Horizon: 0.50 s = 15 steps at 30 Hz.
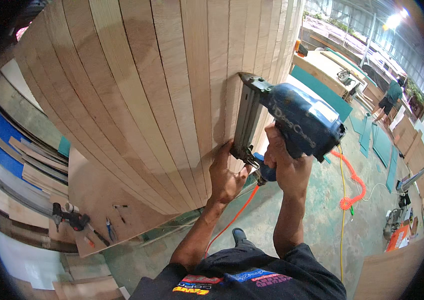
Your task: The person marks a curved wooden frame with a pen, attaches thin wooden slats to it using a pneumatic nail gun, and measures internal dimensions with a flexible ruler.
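A blue pneumatic nail gun [304, 117] is held against a large upright curved panel of wooden strips [172, 85]. Its dark nose touches the panel, and its long metal magazine [247, 117] runs down along the strips. My right hand [288, 162] is wrapped around the gun's handle. With fingers and thumb, my left hand [228, 177] grips the magazine's lower end, close to the wood. An orange air hose [234, 216] hangs from the base of the handle.
On a brown board [132, 220] at left lie a cordless drill [69, 217], pliers [111, 230] and a hammer [120, 212]. A coiled orange hose [354, 180] and yellow cord [343, 215] cross the green floor at right. Another person [391, 97] stands far right, near teal boards [382, 145].
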{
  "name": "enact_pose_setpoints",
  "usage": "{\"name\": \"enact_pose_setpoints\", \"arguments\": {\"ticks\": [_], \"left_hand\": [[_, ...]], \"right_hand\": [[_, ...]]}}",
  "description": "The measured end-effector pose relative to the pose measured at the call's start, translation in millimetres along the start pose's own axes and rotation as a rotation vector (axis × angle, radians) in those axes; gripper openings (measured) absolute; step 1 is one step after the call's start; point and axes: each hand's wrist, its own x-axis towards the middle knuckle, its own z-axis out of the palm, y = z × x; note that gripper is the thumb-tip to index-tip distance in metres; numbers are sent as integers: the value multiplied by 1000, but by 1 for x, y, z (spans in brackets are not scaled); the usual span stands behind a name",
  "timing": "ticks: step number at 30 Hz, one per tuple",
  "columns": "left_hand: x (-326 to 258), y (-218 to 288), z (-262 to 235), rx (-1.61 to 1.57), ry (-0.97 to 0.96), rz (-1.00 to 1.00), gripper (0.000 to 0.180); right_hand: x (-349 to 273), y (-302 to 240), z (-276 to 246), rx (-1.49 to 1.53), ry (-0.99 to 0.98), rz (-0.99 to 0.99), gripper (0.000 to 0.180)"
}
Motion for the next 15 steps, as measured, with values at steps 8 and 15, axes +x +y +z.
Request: {"name": "enact_pose_setpoints", "arguments": {"ticks": [8,15], "left_hand": [[1,-4,6,40,41,23,63],[3,-3,10,-103,50,59,63]], "right_hand": [[-1,9,-11,60,-98,-30,19],[2,6,-12,56,-127,-114,23]]}}
